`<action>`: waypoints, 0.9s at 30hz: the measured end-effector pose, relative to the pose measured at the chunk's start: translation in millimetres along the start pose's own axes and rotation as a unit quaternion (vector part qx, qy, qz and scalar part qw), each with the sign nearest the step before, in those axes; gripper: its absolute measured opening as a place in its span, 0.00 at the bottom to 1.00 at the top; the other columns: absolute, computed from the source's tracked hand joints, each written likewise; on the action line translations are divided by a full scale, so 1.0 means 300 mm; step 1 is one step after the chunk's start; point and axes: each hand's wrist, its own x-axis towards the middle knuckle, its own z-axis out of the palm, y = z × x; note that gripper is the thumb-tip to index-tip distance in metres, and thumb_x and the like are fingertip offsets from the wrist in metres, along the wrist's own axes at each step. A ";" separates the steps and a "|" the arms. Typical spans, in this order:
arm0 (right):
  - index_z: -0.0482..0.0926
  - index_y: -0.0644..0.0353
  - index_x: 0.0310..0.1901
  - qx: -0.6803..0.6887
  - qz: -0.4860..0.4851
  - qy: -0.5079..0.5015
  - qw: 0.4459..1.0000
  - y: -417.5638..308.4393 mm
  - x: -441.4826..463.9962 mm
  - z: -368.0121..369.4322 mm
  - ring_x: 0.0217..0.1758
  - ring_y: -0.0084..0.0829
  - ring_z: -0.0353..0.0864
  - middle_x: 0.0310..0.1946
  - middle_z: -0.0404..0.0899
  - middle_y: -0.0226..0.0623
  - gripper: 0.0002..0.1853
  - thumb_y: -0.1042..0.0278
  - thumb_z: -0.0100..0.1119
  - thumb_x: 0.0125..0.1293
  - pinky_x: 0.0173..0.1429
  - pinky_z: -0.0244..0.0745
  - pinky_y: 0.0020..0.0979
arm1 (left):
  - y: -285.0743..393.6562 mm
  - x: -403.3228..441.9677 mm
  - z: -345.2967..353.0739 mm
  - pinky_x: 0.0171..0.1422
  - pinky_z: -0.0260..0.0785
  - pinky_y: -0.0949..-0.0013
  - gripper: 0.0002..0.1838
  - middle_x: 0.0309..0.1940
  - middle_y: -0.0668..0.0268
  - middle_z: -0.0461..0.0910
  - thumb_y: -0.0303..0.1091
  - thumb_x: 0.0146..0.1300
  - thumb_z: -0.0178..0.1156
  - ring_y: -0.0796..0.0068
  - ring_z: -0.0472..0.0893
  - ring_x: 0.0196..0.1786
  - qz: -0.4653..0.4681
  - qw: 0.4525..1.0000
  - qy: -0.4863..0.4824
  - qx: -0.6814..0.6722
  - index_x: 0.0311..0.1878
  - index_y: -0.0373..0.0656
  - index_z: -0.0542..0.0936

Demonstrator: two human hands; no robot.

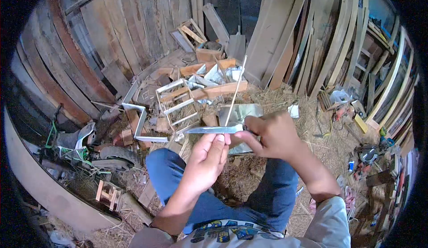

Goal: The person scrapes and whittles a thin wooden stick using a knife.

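A thin pale wooden stick rises from the fingertips of my left hand, which pinches its lower end. My right hand is closed round the handle of a knife. The knife's blade points left and lies across the stick just above my left fingertips. Below and behind the blade, a flat greyish-green surface shows between my knees, partly hidden by my hands.
Wooden frames and offcuts lie ahead on shavings. Tall planks lean against the back wall. A wheel is at the left, a long curved board at the lower left, and tools at the right.
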 end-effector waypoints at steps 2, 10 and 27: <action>0.76 0.55 0.27 -0.006 0.005 0.007 1.000 0.022 -0.005 0.037 0.17 0.46 0.78 0.13 0.73 0.40 0.21 0.46 0.63 0.68 0.23 0.70 0.44 | -0.020 0.005 0.007 0.19 0.42 0.77 0.11 0.20 0.80 0.59 0.41 0.84 0.44 0.90 0.53 0.17 0.038 0.998 0.029 0.047 0.46 0.47 0.71; 0.76 0.52 0.26 0.005 -0.002 0.047 0.999 0.069 -0.033 0.092 0.16 0.45 0.76 0.13 0.72 0.38 0.23 0.43 0.60 0.70 0.23 0.69 0.44 | -0.058 -0.012 -0.002 0.24 0.48 0.77 0.12 0.20 0.80 0.60 0.38 0.84 0.45 0.89 0.57 0.20 -0.006 0.997 0.044 0.057 0.44 0.44 0.72; 0.75 0.50 0.25 -0.006 -0.009 0.085 0.996 0.116 -0.045 0.194 0.16 0.42 0.76 0.12 0.70 0.36 0.22 0.43 0.61 0.70 0.23 0.68 0.42 | -0.078 -0.031 -0.023 0.20 0.46 0.77 0.11 0.20 0.80 0.57 0.39 0.84 0.43 0.88 0.55 0.18 -0.072 0.996 0.038 0.033 0.44 0.47 0.70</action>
